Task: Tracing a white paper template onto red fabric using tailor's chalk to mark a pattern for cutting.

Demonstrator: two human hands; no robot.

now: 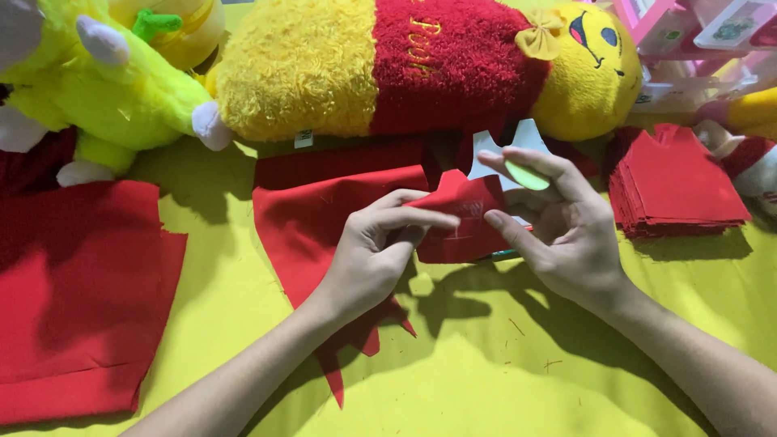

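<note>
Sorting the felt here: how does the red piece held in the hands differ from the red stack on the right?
The held red piece is a single layer, lifted off the cloth between the left hand and right hand. The red stack is many layers, lying flat and untouched. Both are red fabric with a notched outline.

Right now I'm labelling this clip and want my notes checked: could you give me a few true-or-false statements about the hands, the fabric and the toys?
1. Both hands hold a small red fabric piece. True: the left hand and right hand pinch it together.
2. A stack of cut red pieces lies to the right. True.
3. The work surface is blue. False: it is yellow.
4. The right hand also holds scissors. False: a small light green disc sits at its fingers.
5. A yellow and red plush toy lies beyond the hands. True.
</note>
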